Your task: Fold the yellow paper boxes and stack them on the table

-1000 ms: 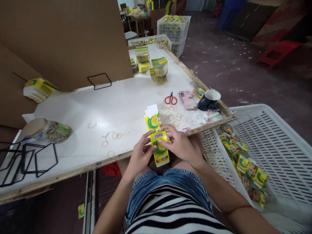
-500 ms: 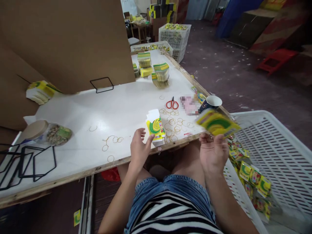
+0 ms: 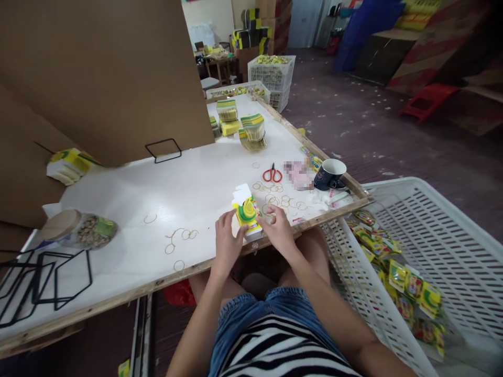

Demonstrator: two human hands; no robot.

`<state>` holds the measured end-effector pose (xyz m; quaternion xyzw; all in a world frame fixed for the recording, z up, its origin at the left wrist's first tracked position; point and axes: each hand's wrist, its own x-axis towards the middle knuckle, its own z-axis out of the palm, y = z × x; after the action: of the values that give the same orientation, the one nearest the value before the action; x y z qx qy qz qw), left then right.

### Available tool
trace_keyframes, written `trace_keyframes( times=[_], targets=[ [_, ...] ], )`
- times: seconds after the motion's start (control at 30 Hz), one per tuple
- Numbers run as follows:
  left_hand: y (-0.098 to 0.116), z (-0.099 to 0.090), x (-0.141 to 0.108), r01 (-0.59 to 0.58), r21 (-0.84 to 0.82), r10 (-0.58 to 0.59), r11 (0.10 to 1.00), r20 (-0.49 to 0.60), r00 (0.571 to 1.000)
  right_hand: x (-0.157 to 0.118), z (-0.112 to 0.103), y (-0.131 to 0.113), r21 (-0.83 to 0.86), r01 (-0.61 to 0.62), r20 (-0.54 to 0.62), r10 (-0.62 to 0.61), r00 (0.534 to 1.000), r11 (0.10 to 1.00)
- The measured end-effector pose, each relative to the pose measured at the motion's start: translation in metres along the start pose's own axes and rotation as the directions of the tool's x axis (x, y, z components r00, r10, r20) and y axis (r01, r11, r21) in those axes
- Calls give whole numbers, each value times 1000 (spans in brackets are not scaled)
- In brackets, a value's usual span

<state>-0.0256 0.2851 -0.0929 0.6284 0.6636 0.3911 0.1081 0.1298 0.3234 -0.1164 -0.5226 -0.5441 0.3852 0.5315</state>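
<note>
A yellow and green printed carton (image 3: 248, 210) with white flaps raised at its far end lies at the table's front edge. My left hand (image 3: 229, 238) rests at its left side, thumb on the near part of the print, fingers apart. At its right side is my right hand (image 3: 277, 228), its thumb and fingertips touching or close to the carton's edge, fingers apart. Nothing else shows in either hand. Thin rubber bands (image 3: 275, 200) lie scattered just beyond, with red-handled scissors (image 3: 272, 174) behind them.
A dark mug (image 3: 329, 175) stands by the table's right edge. To the right is a white basket (image 3: 451, 230) holding yellow packets. Stacked cards (image 3: 252, 131) are farther back. A jar (image 3: 94, 230) and black wire frames (image 3: 63, 272) lie on the left.
My right hand has moved left from over the basket's edge to the carton, and the yellow packet it held is gone from it. The view has shifted slightly.
</note>
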Motion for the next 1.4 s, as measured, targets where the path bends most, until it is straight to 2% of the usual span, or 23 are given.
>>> trace_keyframes(
  times=[0.07,0.13,0.2,0.3,0.37,0.43,0.5,0.57,0.63,0.7,0.73,0.8,0.93,1.07,1.13,1.27,1.33,1.4],
  targets=[
    [-4,8,-3,-100,10,99,995,71,992,7,9,11,-122,42,52,-36,998,992],
    [-7,13,-7,-122,-8,122,993,156,980,7,12,18,-176,90,72,-78,994,980],
    [-7,15,-10,-118,-14,119,993,180,976,3,12,19,-194,128,32,-124,992,973],
    [-3,10,-13,-117,-59,125,991,163,979,-2,7,15,-167,141,-17,-146,989,976],
    [1,4,-13,-103,-128,120,986,131,984,-3,3,11,-112,112,-37,-117,992,987],
    [5,-2,-12,-54,-212,65,976,43,997,-4,-2,8,8,19,-40,-19,999,1000],
    [9,-9,-11,14,-356,-28,934,-35,999,-7,-5,3,203,-110,11,110,994,973],
    [12,-14,-10,99,-566,-107,818,19,994,-13,-7,-4,407,-229,128,193,973,884],
    [17,-17,-9,221,-748,-116,626,191,975,-22,-7,-11,542,-321,249,217,944,777],
    [23,-19,-9,348,-825,-84,445,349,933,-29,-6,-18,602,-375,314,223,923,705],
    [26,-20,-9,390,-838,-67,381,396,916,-33,-5,-21,616,-383,324,221,920,689],
    [31,-21,-10,428,-845,-51,322,436,899,-37,-6,-25,622,-370,321,205,924,690],
    [34,-20,-16,405,-835,-135,372,383,914,-42,-11,-33,559,-291,269,163,949,776],
    [31,-18,-24,443,-801,-209,402,390,897,-45,-14,-41,475,-220,214,131,968,852],
    [30,-21,-27,426,-819,-208,384,373,904,-46,-13,-42,496,-254,244,148,958,831],
    [29,-28,-28,409,-827,-185,386,365,912,-48,-9,-38,545,-398,364,219,905,738],
    [28,-29,-28,418,-823,-182,384,376,909,-49,-8,-37,566,-402,360,223,906,720],
    [27,-29,-29,426,-832,-191,357,381,905,-51,-8,-37,564,-346,317,190,929,750]
  ],
)
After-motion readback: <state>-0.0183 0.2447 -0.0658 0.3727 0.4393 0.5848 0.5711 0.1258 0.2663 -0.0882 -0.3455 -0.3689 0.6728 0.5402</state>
